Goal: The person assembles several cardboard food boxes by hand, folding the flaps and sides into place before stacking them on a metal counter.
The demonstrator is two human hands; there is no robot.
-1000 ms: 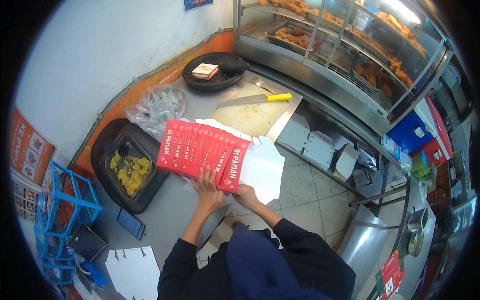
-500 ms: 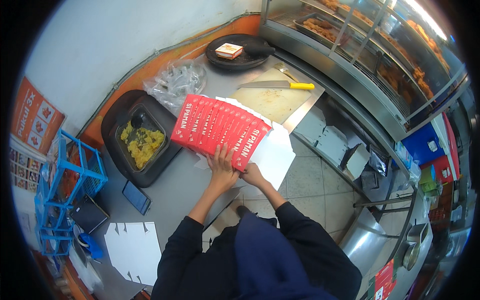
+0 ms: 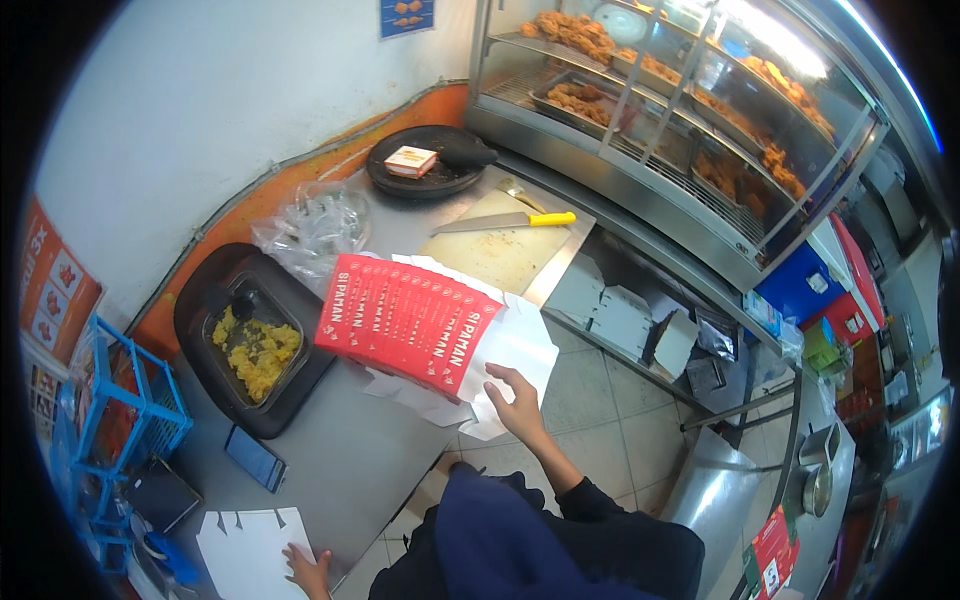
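A fanned stack of red printed cardboard box blanks (image 3: pixel 405 325), showing white at the far edge and right side, lies on the counter. My right hand (image 3: pixel 515 403) is at the stack's right side, over the white flap, with fingers apart and curved and nothing held. At the lower left, my left hand (image 3: pixel 309 573) rests its spread fingers on the right edge of a white, notched cardboard blank (image 3: pixel 245 550). Part of that hand is cut off by the lower rim of the picture.
Beyond the stack are a cutting board (image 3: pixel 500 262) and a yellow-handled knife (image 3: pixel 515 222). A black tray with yellow food (image 3: pixel 258 350) sits to the left, near a phone (image 3: pixel 255 459) and a blue basket (image 3: pixel 130 400). A glass cabinet (image 3: pixel 640 130) holds fried food.
Both hands have let go of the red stack. My left hand has moved down and left to the white blank; my right has opened beside the stack. The view has shifted.
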